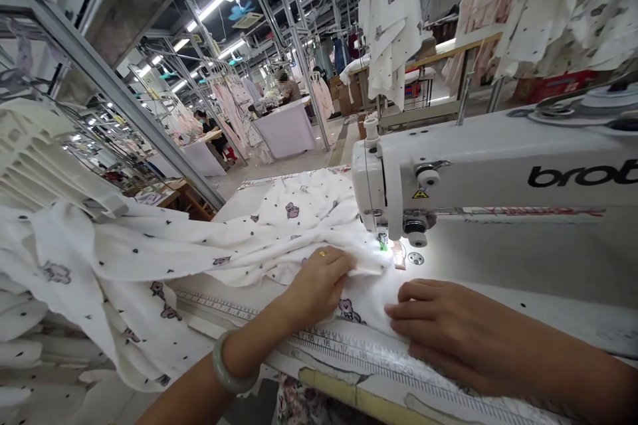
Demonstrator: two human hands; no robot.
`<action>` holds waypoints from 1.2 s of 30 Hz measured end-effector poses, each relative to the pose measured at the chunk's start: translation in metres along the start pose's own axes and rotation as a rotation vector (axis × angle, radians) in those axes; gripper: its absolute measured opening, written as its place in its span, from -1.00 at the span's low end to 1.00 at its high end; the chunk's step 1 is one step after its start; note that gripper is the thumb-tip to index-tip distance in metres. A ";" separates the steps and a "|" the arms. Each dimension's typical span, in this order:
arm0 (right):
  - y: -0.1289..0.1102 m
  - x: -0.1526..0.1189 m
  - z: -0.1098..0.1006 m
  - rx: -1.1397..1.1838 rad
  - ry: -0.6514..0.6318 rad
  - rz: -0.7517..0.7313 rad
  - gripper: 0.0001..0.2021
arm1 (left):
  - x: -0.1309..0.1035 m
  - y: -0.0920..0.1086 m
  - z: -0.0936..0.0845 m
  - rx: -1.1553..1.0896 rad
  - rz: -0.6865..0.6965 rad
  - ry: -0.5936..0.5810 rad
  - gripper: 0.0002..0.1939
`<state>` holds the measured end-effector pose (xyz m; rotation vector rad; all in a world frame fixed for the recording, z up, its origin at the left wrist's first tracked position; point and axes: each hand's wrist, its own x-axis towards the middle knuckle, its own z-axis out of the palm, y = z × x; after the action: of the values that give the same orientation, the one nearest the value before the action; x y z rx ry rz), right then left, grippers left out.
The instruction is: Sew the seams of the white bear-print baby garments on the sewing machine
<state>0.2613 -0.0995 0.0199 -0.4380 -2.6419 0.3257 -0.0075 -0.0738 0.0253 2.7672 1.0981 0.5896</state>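
White printed fabric, with small dark dots and bear-like motifs, lies bunched over the sewing table and trails off to the left. My left hand, with a ring and a pale bangle, pinches a fold of it just left of the needle area. Fingers stretched out, my right hand rests at the fabric's right part, near the table's front. Behind both hands stands a white sewing machine; its presser foot, with a green part, is lit and sits at the cloth's edge.
A printed ruler strip runs along the front table edge. At left, more fabric hangs beside a white plastic rack. A metal post slants across the left. Garments hang behind the machine; other workstations and people are farther back.
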 end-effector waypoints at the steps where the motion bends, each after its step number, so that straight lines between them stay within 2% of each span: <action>1: 0.000 0.000 0.000 0.012 -0.013 0.003 -0.78 | 0.001 0.003 -0.002 0.026 0.036 0.021 -0.79; 3: 0.001 -0.001 0.001 0.037 -0.056 0.000 -0.78 | 0.004 0.012 -0.005 0.097 0.137 0.012 -0.80; 5: 0.003 -0.003 0.004 0.029 -0.086 -0.013 -0.79 | 0.004 0.022 -0.002 0.150 0.215 -0.050 -0.79; 8: 0.005 -0.005 0.007 -0.003 -0.120 -0.024 -0.79 | 0.004 0.031 0.006 0.150 0.215 -0.123 -0.79; 11: 0.006 -0.006 0.009 -0.015 -0.107 -0.036 -0.79 | 0.004 0.031 0.012 0.115 0.190 -0.140 -0.76; 14: 0.004 -0.006 0.008 0.002 -0.078 -0.038 -0.81 | 0.005 0.028 0.014 0.137 0.253 -0.158 -0.74; 18: 0.002 -0.007 0.007 0.007 -0.106 -0.013 -0.79 | 0.007 0.027 0.019 0.157 0.314 -0.169 -0.76; 21: 0.001 -0.007 0.007 -0.003 -0.111 0.000 -0.79 | 0.010 0.025 0.022 0.154 0.314 -0.174 -0.78; 24: 0.005 -0.006 0.009 -0.035 -0.081 0.025 -0.79 | 0.020 0.019 0.023 0.190 0.296 -0.231 -0.81; 29: 0.019 -0.003 0.009 -0.147 0.058 0.058 -0.83 | 0.043 0.004 0.023 0.249 0.260 -0.280 -0.81; 32: 0.024 -0.003 0.008 -0.200 0.084 0.038 -0.82 | 0.047 0.002 0.023 0.251 0.238 -0.260 -0.79; 36: 0.027 -0.004 0.008 -0.204 0.082 0.026 -0.83 | 0.038 0.009 0.021 0.275 0.202 -0.186 -0.82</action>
<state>0.2681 -0.0771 0.0032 -0.5389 -2.6012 0.0444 0.0319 -0.0538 0.0203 3.1159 0.9297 0.2036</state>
